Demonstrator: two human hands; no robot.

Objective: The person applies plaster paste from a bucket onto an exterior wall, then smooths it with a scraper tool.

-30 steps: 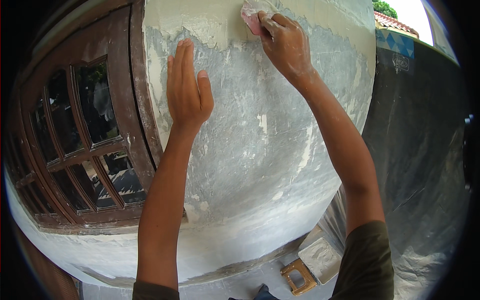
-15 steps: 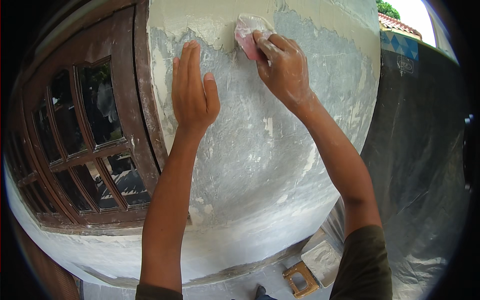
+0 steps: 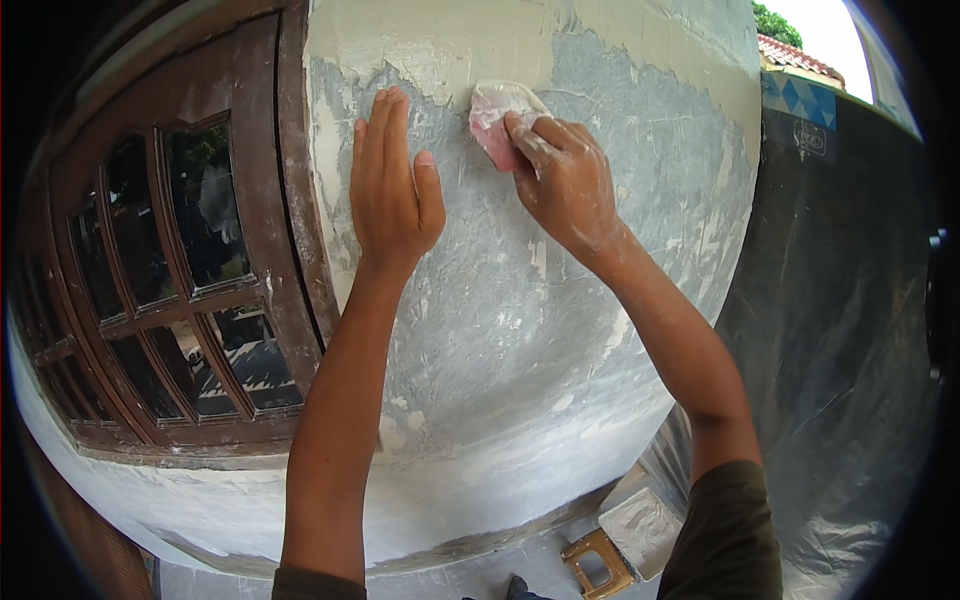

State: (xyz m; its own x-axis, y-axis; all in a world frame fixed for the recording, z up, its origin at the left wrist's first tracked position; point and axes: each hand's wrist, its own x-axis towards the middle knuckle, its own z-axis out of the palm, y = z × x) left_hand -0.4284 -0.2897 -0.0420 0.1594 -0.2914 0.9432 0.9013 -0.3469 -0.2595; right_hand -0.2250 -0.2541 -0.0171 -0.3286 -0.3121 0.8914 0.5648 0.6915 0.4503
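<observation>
My right hand [image 3: 572, 185] grips a pink putty scraper [image 3: 494, 122] smeared with whitish paste. The scraper's face is against the wall [image 3: 500, 290], just below the ragged lower edge of a cream putty coat [image 3: 430, 50]. Below that coat the wall is grey and patchy. My left hand [image 3: 395, 190] is held up near the wall's left side, fingers straight and thumb apart, holding nothing; whether its palm touches the wall I cannot tell. Paste streaks the right hand's fingers and wrist.
A brown wooden window frame with dark panes [image 3: 205, 220] borders the wall on the left. Dark plastic sheeting [image 3: 830, 300] hangs at the right. Low down stand a putty-filled tray [image 3: 640, 530] and a brown stool [image 3: 598, 566], close to my foot [image 3: 516, 585].
My right hand and the scraper have moved down the wall, leaving more cream putty above them. The left hand stays raised with nearly the same shape.
</observation>
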